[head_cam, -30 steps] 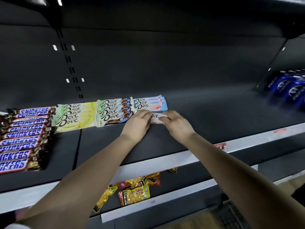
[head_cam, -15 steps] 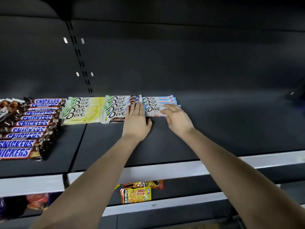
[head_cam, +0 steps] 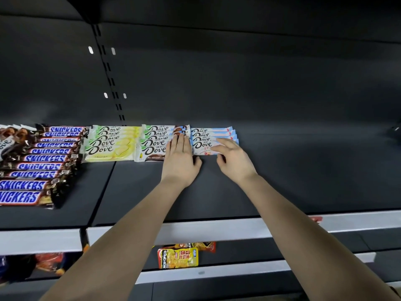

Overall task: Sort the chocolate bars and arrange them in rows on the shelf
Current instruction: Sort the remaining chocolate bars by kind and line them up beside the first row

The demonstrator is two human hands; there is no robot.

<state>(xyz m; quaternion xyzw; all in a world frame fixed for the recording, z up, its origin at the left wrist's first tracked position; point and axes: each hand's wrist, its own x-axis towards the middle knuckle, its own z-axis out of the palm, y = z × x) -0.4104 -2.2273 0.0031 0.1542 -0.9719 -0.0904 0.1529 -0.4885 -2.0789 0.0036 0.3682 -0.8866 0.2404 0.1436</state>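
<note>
The left hand (head_cam: 181, 158) lies flat with fingers straight and together, the fingertips pressing on the right end of a stack of green-and-brown Dove bars (head_cam: 155, 141). The right hand (head_cam: 234, 158) is loosely spread. Its slightly bent fingers rest on the right end of the front light-blue Dove bar (head_cam: 202, 146), and its thumb is at that bar's near edge. Whether the thumb pinches the wrapper cannot be told.

This bar is the nearest of a short overlapping row of light-blue Dove bars (head_cam: 213, 129) running away from the right hand, just beside the left hand's fingers. Left of the left hand, touching the green-and-brown stack, is a row of yellow Dove bars (head_cam: 112, 141). Further left is a long row of Snickers bars (head_cam: 41, 158), all on the dark shelf (head_cam: 293, 174).

Below the wrists runs a white price rail (head_cam: 217, 231), and under it lies a yellow snack packet (head_cam: 178, 258) whose side lettering looks like "KONCHEW".
</note>
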